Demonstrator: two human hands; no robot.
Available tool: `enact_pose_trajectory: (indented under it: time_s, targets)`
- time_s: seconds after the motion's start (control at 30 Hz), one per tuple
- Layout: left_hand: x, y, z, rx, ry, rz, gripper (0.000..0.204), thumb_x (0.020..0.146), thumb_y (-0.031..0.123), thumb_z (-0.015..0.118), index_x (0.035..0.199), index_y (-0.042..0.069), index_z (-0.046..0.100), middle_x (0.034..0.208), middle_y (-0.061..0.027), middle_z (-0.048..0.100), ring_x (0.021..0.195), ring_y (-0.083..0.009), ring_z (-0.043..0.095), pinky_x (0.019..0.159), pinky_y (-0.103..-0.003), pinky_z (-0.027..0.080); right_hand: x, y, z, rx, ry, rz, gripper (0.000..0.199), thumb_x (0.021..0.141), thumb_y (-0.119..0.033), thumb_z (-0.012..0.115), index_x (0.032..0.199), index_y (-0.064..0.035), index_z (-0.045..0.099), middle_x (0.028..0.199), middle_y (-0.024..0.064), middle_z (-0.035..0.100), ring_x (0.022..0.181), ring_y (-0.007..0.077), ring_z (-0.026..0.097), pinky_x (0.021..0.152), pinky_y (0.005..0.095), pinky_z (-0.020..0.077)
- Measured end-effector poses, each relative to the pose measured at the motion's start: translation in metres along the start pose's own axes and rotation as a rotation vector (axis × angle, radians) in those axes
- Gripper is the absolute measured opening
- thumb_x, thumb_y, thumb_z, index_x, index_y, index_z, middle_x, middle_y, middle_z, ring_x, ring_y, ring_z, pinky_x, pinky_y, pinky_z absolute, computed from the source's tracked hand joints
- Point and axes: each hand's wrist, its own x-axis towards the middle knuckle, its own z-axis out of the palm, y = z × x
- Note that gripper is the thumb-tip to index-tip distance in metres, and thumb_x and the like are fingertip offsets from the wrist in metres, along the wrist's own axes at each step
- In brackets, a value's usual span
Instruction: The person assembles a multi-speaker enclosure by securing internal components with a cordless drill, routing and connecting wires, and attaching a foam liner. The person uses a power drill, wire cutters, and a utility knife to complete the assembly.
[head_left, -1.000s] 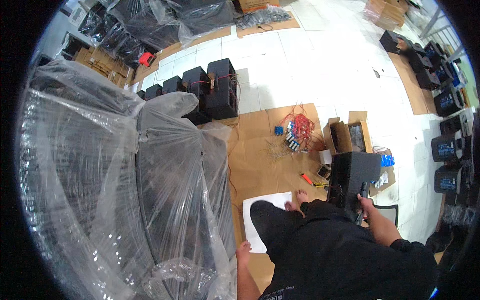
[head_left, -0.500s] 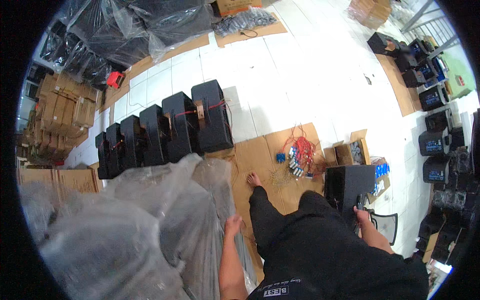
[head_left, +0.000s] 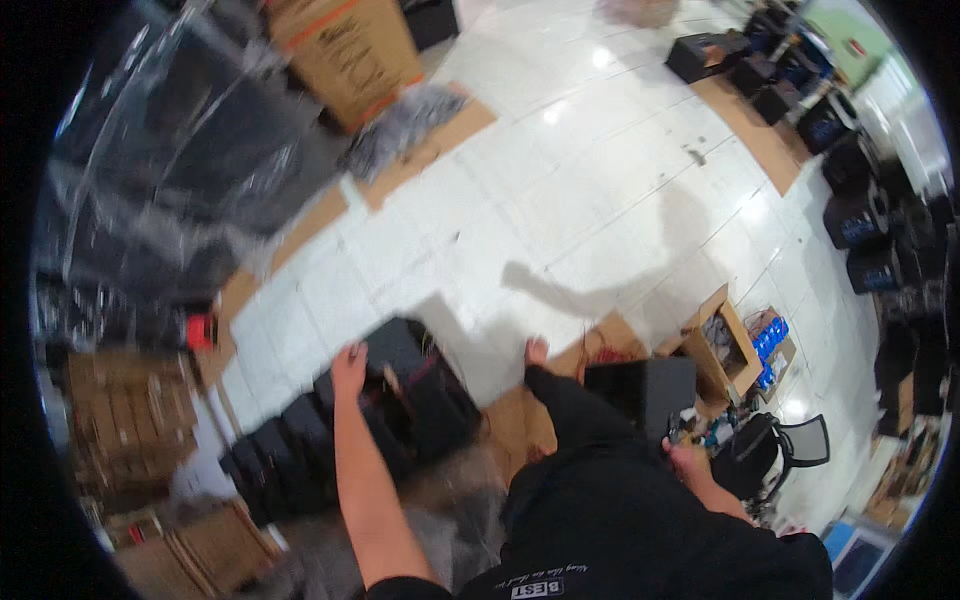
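Black box (head_left: pixel 628 388), clasped by your right hand (head_left: pixel 688 463), could hit the carton (head_left: pixel 742 340) beyond those fingers if swung; whether your left hand (head_left: pixel 349 372) pinches, I can't tell.

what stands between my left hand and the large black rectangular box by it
Nothing visible: in this view your left hand overlaps the edge of the large black rectangular box, though contact is unclear. The translucent plastic sheeting lies nearer your body.
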Motion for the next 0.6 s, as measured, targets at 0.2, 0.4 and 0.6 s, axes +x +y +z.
enact_pose_trajectory:
  time_s: [0.2, 0.4, 0.6]
  targets:
    - [0.047, -0.031, 0.050, -0.266, -0.219, -0.307, 0.020, 0.093, 0.018, 0.058, 0.083, 0.002, 0.065, 0.064, -0.0060, 0.062, 0.050, -0.0154, 0.055, 0.045, -0.031, 0.043, 0.080, -0.088, 0.002, 0.281, 0.089, 0.076, 0.060, 0.079, -0.052, 0.075, 0.096, 0.0040, 0.063, 0.068, 0.0148, 0.062, 0.050, 0.0276, 0.057, 0.048, 0.0411, 0.0445]
    - [0.134, 0.086, 0.138, -0.128, -0.781, -0.839, 0.032, 0.092, 0.028, 0.064, 0.119, 0.012, 0.060, 0.101, -0.0072, 0.067, 0.078, -0.0253, 0.067, 0.066, -0.048, 0.053, 0.108, -0.190, -0.030, 0.456, 0.270, 0.131, 0.053, 0.082, -0.053, 0.072, 0.066, -0.0073, 0.052, 0.051, 0.0079, 0.053, 0.038, 0.0217, 0.051, 0.035, 0.0369, 0.0382]
    - [0.396, 0.173, 0.146, -0.003, -0.815, -0.743, 0.037, 0.092, 0.028, 0.059, 0.126, 0.014, 0.054, 0.109, -0.0079, 0.062, 0.089, -0.0300, 0.066, 0.072, -0.052, 0.053, 0.115, -0.334, -0.077, 0.682, 0.415, 0.171, 0.055, 0.078, -0.040, 0.080, 0.109, 0.0020, 0.064, 0.085, 0.0148, 0.066, 0.062, 0.0232, 0.063, 0.045, 0.0385, 0.0445]
